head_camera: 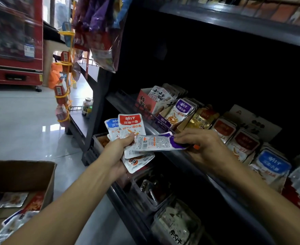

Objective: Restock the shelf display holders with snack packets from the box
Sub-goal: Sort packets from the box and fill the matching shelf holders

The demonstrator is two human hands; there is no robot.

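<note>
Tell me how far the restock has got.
Partly done. The purple, gold, red and blue holders on the shelf already hold packets. In hand: the left hand grips a mixed fan of packets while the right hand pinches a purple packet. Left: more packets lie in the cardboard box.

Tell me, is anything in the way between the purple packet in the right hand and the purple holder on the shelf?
Nothing visible blocks it. The right hand pinches the purple packet just below and in front of the purple holder; only open air lies between. The holder already looks full of packets, so squeezing it in may be tight.
</note>
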